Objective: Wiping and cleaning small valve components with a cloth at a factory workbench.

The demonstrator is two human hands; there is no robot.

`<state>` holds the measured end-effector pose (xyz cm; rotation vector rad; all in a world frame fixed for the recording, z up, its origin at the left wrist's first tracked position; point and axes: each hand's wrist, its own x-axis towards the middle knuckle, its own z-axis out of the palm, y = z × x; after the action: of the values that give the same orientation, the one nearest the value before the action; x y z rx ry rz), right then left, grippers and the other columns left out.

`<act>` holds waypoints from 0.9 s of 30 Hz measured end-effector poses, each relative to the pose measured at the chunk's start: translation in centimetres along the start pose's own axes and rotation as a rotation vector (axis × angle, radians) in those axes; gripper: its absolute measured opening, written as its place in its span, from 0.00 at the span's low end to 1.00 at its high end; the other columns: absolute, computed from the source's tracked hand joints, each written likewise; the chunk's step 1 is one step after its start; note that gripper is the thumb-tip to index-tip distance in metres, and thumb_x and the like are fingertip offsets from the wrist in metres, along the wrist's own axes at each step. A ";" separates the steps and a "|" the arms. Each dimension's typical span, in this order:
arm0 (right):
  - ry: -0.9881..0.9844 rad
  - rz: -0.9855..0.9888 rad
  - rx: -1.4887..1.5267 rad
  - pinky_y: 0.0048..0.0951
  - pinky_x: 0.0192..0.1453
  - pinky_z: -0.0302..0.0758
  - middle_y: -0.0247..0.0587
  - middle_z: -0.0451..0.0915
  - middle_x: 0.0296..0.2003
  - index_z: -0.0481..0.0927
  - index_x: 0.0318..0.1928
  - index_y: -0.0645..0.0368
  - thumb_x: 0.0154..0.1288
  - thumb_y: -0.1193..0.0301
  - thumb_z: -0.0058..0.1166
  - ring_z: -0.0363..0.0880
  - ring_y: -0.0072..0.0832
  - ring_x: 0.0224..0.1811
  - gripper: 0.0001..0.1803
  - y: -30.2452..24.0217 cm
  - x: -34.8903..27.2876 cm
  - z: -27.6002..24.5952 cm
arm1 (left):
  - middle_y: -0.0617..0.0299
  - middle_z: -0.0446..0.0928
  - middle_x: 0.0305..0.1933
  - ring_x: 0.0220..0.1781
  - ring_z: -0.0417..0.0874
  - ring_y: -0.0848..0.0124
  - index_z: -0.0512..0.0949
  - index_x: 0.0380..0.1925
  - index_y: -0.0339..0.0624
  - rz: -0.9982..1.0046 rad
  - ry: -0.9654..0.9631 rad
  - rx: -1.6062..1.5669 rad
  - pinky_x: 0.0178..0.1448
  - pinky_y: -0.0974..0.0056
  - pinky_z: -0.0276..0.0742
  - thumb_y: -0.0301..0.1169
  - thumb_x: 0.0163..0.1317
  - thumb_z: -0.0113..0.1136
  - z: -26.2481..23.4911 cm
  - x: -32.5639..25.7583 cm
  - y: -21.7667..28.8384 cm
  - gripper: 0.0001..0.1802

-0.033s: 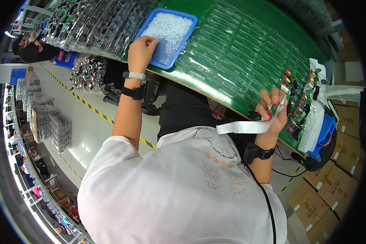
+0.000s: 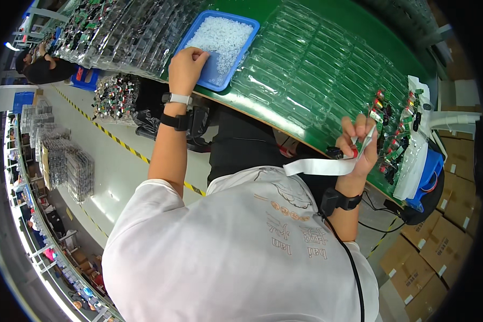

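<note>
My left hand (image 2: 185, 67) is over the near left edge of a blue plastic tray (image 2: 209, 85), thumb and fingertips pinched together. Whatever sits between those fingertips, if anything, is too small to see. Small white ring-like pieces (image 2: 222, 37) are heaped in the tray's far part and thinly scattered nearer. At the right, my right hand (image 2: 362, 147) is closed around a long white strip (image 2: 322, 167), whose loose end curls out to the left. A small part with red and black pieces shows at the same fingers, partly hidden by them.
Clear plastic blister trays (image 2: 316, 70) cover much of the green table (image 2: 392, 27). Small circuit boards with wires (image 2: 397, 145) lie at its right end by a white bag (image 2: 413, 161). Stacked filled trays (image 2: 123, 37) stand at left; cartons (image 2: 418, 257) are at lower right. Another person (image 2: 43, 67) works far left.
My right hand has tilted slightly, and the white strip has shifted a little to the left with it. The left hand stays in place over the tray.
</note>
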<state>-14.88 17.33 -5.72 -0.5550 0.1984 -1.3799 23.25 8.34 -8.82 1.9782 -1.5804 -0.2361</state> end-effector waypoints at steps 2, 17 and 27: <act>0.019 0.004 -0.110 0.12 0.21 0.67 0.33 0.66 0.33 0.68 0.35 0.57 0.70 0.67 0.47 0.60 0.22 0.35 0.09 0.3 -0.2 0.2 | 0.52 0.81 0.28 0.31 0.82 0.56 0.82 0.30 0.38 0.037 -0.003 0.014 0.37 0.60 0.76 0.34 0.54 0.61 0.4 0.2 -0.2 0.11; -0.085 0.057 -0.810 0.23 0.33 0.73 0.44 0.77 0.31 0.77 0.31 0.65 0.60 0.75 0.57 0.75 0.25 0.30 0.06 0.5 -0.2 2.7 | 0.59 0.81 0.34 0.36 0.82 0.74 0.77 0.36 0.33 -0.007 -0.717 -1.174 0.41 0.72 0.78 0.23 0.58 0.61 -0.6 -6.7 12.5 0.07; -0.181 0.098 -1.148 0.23 0.36 0.72 0.43 0.80 0.30 0.80 0.29 0.67 0.54 0.80 0.61 0.78 0.25 0.33 0.02 -0.5 -0.8 3.1 | 0.57 0.81 0.36 0.37 0.83 0.73 0.78 0.39 0.33 -0.075 -0.951 -1.185 0.44 0.70 0.80 0.21 0.57 0.61 0.7 -9.5 15.4 0.09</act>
<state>-14.11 18.89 -2.96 -1.5808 0.8769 -1.0089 7.45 15.12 -3.10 0.9365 -1.2526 -1.8445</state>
